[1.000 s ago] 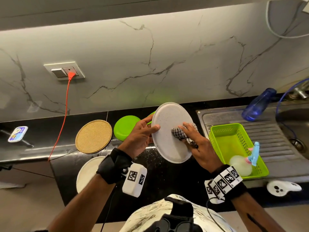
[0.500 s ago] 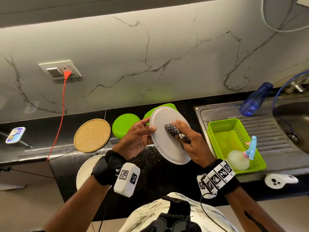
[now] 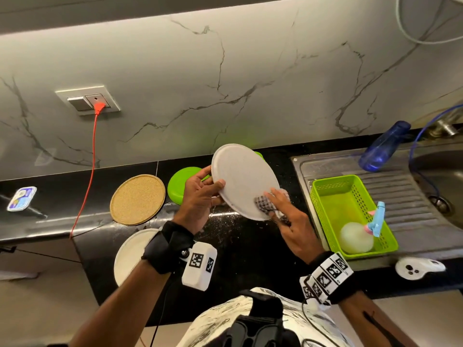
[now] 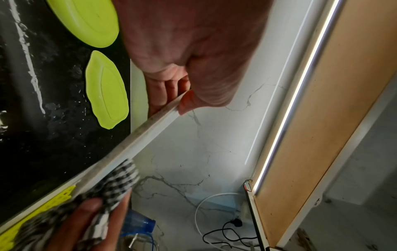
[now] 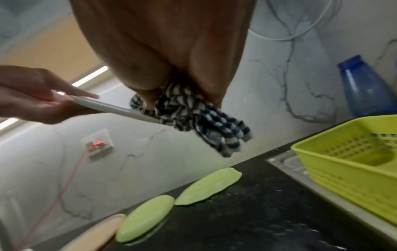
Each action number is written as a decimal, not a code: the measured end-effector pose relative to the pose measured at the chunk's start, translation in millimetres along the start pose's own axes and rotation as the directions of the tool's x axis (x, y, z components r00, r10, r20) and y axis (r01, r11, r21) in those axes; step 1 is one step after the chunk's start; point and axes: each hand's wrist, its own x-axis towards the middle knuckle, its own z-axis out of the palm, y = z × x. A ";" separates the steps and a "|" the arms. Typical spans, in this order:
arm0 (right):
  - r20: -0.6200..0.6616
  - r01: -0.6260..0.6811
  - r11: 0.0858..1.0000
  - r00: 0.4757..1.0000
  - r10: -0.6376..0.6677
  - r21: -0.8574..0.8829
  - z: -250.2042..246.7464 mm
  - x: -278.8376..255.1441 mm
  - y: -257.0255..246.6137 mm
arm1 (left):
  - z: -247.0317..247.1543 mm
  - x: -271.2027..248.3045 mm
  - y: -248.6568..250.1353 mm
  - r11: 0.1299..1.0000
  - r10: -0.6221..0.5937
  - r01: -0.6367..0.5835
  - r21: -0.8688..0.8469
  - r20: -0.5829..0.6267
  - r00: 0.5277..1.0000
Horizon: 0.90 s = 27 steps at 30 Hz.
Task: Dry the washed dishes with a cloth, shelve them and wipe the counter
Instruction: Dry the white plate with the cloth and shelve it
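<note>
A round white plate is held tilted above the black counter. My left hand grips its left rim, thumb on top and fingers underneath; the left wrist view shows the plate's edge pinched this way. My right hand holds a bunched black-and-white checked cloth against the plate's lower right rim. In the right wrist view the cloth hangs from my fingers over the plate's edge.
Two green lids lie at the back of the counter beside a cork mat. Another white plate sits at the counter's front left. A green basket with a spray bottle stands on the sink drainer, with a blue bottle behind it.
My right hand has slid the cloth from the plate's upper middle down to its lower right rim. The left hand keeps its grip on the plate.
</note>
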 end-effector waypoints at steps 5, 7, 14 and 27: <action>0.197 0.296 0.950 0.942 -0.273 -0.100 17.7 -1.6 -50.3 | 4.6 5.0 5.3 1.000 0.012 -0.012 -0.009 0.015 1.000; 0.104 0.230 0.970 0.969 -0.222 -0.073 3.4 4.3 -34.1 | 4.0 5.4 11.9 0.999 0.013 -0.011 -0.042 0.029 0.999; -0.206 -0.149 0.989 0.967 0.147 0.007 -32.1 56.4 21.7 | 11.4 -5.5 17.8 1.000 0.005 -0.004 -0.008 0.153 0.988; -0.021 0.130 0.992 0.991 -0.129 0.009 14.9 29.0 -17.8 | -1.4 -2.3 25.8 0.997 0.076 -0.077 0.003 0.129 0.989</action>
